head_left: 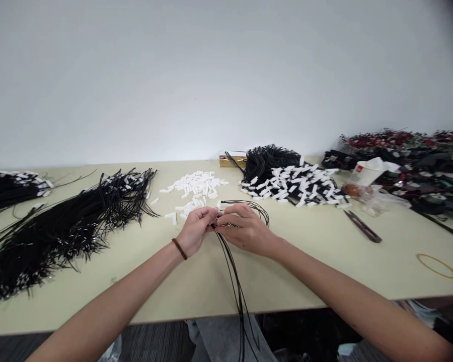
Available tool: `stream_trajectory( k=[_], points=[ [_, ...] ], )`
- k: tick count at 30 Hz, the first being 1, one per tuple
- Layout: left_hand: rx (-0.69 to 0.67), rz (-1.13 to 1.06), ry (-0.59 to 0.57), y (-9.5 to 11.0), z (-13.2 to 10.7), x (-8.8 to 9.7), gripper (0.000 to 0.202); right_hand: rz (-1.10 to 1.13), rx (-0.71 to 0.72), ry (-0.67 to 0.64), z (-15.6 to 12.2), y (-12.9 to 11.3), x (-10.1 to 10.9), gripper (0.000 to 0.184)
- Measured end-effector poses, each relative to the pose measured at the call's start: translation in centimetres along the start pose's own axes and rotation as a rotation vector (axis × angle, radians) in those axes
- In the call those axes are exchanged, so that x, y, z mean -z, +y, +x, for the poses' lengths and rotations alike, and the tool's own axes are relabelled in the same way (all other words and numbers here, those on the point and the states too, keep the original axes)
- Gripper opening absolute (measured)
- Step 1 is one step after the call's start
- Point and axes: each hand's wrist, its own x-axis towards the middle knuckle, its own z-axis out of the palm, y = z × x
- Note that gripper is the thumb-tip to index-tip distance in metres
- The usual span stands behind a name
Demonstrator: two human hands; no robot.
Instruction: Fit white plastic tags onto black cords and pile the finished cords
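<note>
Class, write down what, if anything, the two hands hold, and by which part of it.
The left hand and right hand pinch a few thin black cords near their looped top end; the rest hangs off the table.

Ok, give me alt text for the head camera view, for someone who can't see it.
A person's left hand and right hand meet over a pale table, pinching a few thin black cords that trail off its near edge. A pile of small white pieces lies just beyond, with a big bundle of black cords to the left.
</note>
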Motion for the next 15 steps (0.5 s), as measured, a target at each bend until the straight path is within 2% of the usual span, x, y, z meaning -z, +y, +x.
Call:
stream_trajectory(
  k=[6,9,11,12,15],
  points=[
    [0.019,-0.003,0.007,-0.09,0.11,0.09,0.031,0.003,0.02,0.017,0.1,-0.02,-0.09,0.012],
    [0.017,-0.014,0.011,-0.08,0.15,0.07,0.031,0.091,-0.024,0.035,0.08,-0.1,-0.23,0.012],
    [0.011,-0.021,0.013,-0.05,0.2,0.09,0.031,0.258,-0.142,0.058,0.18,-0.18,-0.16,0.012],
    [0.008,-0.026,0.013,-0.03,0.23,0.12,0.031,0.374,-0.246,0.069,0.3,-0.21,-0.02,0.012],
    [0.007,-0.037,0.023,0.03,0.34,0.27,0.031,0.766,-0.664,0.152,0.84,-0.04,0.76,0.01]
  ],
)
